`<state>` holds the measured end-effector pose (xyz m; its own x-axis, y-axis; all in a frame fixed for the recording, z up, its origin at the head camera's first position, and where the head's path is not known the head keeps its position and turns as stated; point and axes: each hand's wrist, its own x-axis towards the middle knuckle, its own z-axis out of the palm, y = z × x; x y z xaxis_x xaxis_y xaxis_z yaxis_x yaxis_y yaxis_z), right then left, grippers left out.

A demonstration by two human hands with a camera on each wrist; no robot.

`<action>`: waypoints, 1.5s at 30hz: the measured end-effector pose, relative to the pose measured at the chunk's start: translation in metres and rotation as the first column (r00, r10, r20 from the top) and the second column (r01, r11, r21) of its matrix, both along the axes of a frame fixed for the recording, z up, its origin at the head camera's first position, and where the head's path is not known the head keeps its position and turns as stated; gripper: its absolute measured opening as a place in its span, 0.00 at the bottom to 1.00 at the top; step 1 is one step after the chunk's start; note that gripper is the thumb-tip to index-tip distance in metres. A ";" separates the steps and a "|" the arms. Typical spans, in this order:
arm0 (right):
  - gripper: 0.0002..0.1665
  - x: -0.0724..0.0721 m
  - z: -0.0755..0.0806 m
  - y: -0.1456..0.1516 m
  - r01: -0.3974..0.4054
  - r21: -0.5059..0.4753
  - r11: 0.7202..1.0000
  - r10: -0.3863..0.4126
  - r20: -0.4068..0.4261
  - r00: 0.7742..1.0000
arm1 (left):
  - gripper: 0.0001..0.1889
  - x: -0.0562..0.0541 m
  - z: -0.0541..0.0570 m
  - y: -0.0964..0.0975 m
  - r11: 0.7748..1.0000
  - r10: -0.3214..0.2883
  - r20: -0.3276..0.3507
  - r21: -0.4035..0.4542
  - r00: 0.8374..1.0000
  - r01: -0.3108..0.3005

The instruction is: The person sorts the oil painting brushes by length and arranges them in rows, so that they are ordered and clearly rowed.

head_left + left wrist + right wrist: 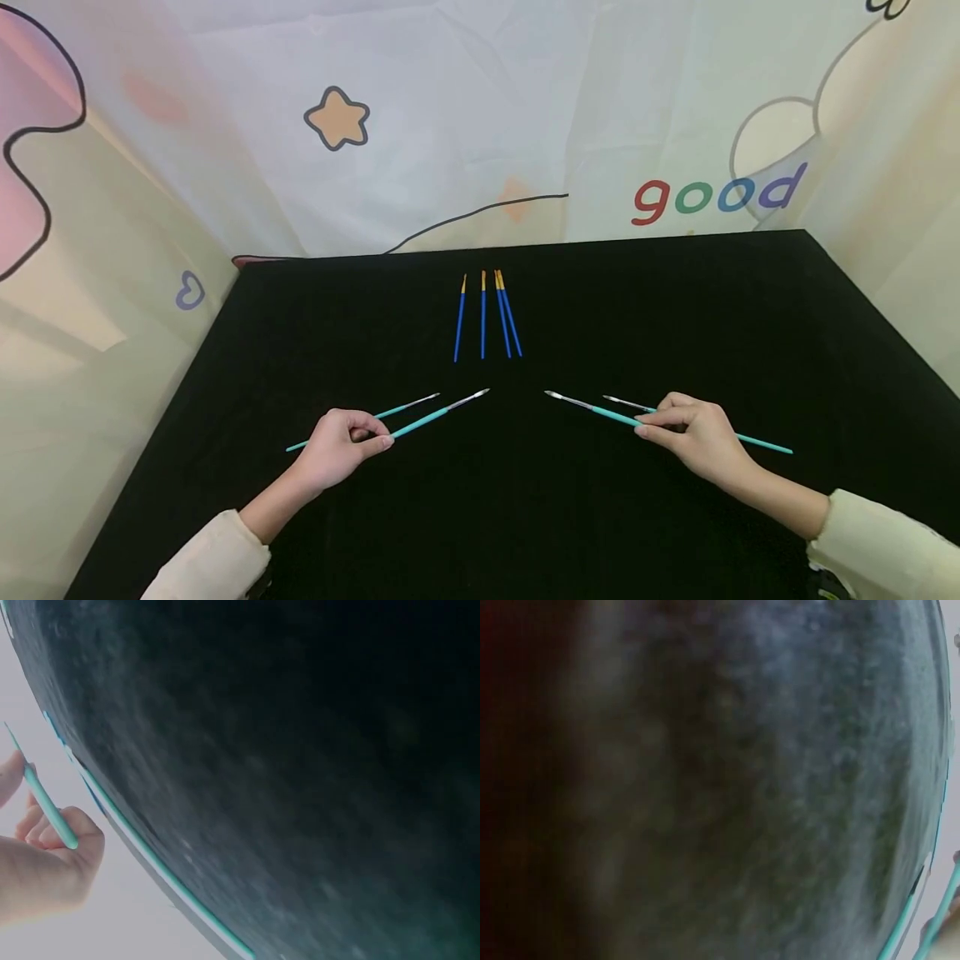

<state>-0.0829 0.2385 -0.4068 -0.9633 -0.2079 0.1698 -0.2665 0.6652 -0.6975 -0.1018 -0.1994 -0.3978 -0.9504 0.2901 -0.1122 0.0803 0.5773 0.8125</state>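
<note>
My left hand (pixel 341 446) pinches a teal-handled paintbrush (pixel 420 423) between thumb and fingers, its pale tip pointing up and to the right. Behind that hand a second teal paintbrush (pixel 405 407) lies on the black cloth. On the other side, my right hand (pixel 697 433) pinches another teal paintbrush (pixel 615 414) whose tip points up and to the left. One more teal paintbrush (pixel 765 444) lies on the cloth, partly hidden behind the right hand. The left wrist view shows the held brush (pixel 51 806) across the fingers; the right wrist view catches only a held brush's handle (pixel 939 919) at its edge.
Several blue paintbrushes (pixel 483 325) with golden ferrules lie farther back on the black cloth (pixel 480 517), tips away from me; the two at the right lie close together. A pale printed curtain (pixel 480 125) rises behind and along both sides.
</note>
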 end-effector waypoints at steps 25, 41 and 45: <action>0.08 -0.009 0.007 -0.027 0.056 -0.017 0.998 -0.052 0.198 0.979 | 0.09 0.002 0.005 0.031 0.991 -0.035 0.191 0.136 0.981 0.008; 0.15 -0.014 0.012 -0.043 0.160 -0.188 0.969 -0.058 0.456 0.888 | 0.09 0.002 0.005 0.042 0.982 -0.059 0.250 0.188 0.966 0.011; 0.15 -0.015 0.014 -0.049 0.170 -0.228 0.959 -0.034 0.502 0.864 | 0.09 0.002 0.002 0.045 0.978 -0.030 0.339 0.203 0.940 -0.042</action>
